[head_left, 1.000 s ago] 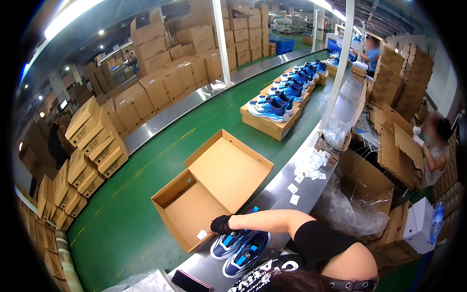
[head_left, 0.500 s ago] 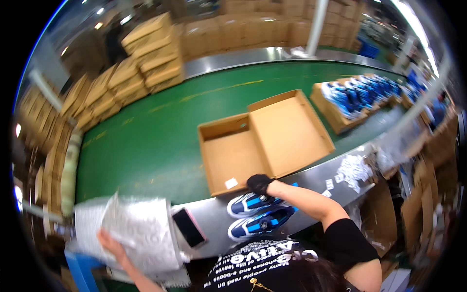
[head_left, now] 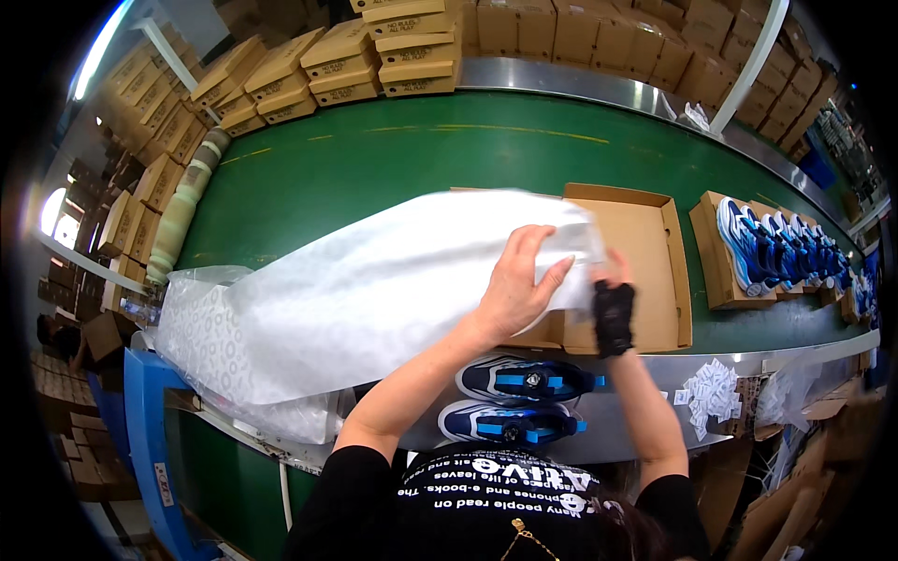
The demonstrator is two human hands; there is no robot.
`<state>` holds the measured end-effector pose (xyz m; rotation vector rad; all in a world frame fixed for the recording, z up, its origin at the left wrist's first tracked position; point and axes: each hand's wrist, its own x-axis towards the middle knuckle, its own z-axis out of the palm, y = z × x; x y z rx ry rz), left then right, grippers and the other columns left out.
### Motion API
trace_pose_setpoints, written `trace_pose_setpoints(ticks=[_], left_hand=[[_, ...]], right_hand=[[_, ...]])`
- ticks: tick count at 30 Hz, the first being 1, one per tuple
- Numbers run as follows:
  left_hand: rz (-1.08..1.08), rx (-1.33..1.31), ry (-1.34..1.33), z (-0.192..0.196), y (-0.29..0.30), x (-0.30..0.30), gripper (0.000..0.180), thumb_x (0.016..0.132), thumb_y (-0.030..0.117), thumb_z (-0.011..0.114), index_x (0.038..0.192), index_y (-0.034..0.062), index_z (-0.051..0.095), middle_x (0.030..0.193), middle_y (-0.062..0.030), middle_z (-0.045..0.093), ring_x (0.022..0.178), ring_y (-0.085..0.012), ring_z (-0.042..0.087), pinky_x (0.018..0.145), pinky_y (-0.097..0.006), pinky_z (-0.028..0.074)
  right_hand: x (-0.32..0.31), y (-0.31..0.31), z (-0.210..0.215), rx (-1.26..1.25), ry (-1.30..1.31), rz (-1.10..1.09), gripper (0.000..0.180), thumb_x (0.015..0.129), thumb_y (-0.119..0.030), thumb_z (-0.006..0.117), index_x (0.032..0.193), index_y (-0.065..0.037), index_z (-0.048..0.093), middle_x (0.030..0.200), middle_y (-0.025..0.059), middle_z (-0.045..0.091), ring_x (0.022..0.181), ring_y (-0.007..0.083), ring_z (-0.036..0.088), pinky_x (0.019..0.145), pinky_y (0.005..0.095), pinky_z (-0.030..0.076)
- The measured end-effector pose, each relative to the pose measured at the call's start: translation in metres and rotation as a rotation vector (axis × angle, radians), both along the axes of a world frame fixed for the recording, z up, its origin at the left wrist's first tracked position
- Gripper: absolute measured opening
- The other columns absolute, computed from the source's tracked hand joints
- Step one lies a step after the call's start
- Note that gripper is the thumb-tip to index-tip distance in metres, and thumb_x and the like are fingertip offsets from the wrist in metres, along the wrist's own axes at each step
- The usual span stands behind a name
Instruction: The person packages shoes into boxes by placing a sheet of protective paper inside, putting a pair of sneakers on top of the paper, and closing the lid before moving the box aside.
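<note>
A large sheet of white tissue paper (head_left: 393, 271) stretches across the green belt and covers most of an open cardboard shoe box (head_left: 650, 271). My bare left hand (head_left: 519, 280) lies on the sheet near its right end and holds it. My right hand (head_left: 613, 313), in a black glove, pinches the sheet's right edge over the box. A pair of blue and white shoes (head_left: 524, 381) (head_left: 510, 423) lies on the metal ledge just below my hands.
A stack of patterned white paper (head_left: 210, 327) sits at the left on a blue stand. On the belt (head_left: 421, 150) to the right, a cardboard tray (head_left: 703, 257) holds several blue shoes. Small white tags (head_left: 711, 393) lie on the ledge. Stacked cartons (head_left: 402, 47) line the far side.
My left hand has brought the paper sheet from the stack at the left up over the open box. My right hand has left the shoes and taken the sheet's edge.
</note>
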<state>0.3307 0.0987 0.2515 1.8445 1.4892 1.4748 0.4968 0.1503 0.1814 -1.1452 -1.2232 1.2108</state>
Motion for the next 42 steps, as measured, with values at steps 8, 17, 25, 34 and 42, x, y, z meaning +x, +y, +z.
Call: trace_pose_setpoints(ticks=[8,17,25,34,42], left_hand=[[0.159,-0.454,0.864,-0.097,-0.022,-0.069,0.052,0.078,0.041,0.053,0.115,0.0056,0.046,0.123,-0.0211,0.036,0.120,-0.0377,0.026,0.093,-0.059,0.019],[0.778,-0.659,0.135,-0.169,-0.035,-0.201,0.086,0.069,0.054,0.059,0.125,-0.0052,0.030,0.125,-0.0244,0.035,0.117,-0.0338,0.034,0.094,-0.043,0.030],[0.284,-0.807,-1.049,-0.170,-0.014,-0.138,0.062,0.072,0.035,0.067,0.112,-0.0066,0.046,0.103,-0.0146,0.056,0.090,-0.0232,0.056,0.078,-0.034,0.045],[0.334,-0.382,-0.344,-0.184,-0.037,-0.142,0.033,0.084,0.022,0.052,0.101,-0.0061,0.053,0.096,-0.0123,0.059,0.085,-0.0179,0.055,0.075,-0.030,0.043],[0.463,-0.256,-0.050,-0.163,-0.068,-0.184,0.025,0.085,0.022,0.050,0.090,-0.0017,0.054,0.065,-0.0121,0.058,0.059,-0.0184,0.053,0.057,-0.031,0.042]], right_hand=[[0.200,0.033,-0.003,0.252,-0.452,-0.675,0.033,0.081,-0.006,0.047,0.113,0.001,0.043,0.102,0.0132,0.053,0.090,0.0198,0.052,0.082,0.0292,0.040],[0.232,-0.019,0.022,0.519,-1.519,-0.762,0.062,0.072,-0.023,0.061,0.126,-0.011,0.034,0.130,0.0131,0.030,0.118,0.0306,0.032,0.094,0.0452,0.026],[0.076,-0.162,-0.014,0.663,-1.104,0.849,0.025,0.061,-0.028,0.064,0.076,-0.009,0.059,0.088,0.0123,0.054,0.086,0.0257,0.051,0.078,0.0437,0.040],[0.044,-0.175,-0.016,0.781,-1.367,0.743,0.019,0.064,-0.019,0.059,0.079,-0.009,0.062,0.108,0.0148,0.049,0.105,0.0352,0.040,0.087,0.0572,0.027],[-0.003,-0.070,0.063,0.551,-0.954,0.531,0.022,0.074,-0.027,0.056,0.072,-0.006,0.056,0.083,0.0164,0.056,0.073,0.0272,0.054,0.066,0.0337,0.044]])
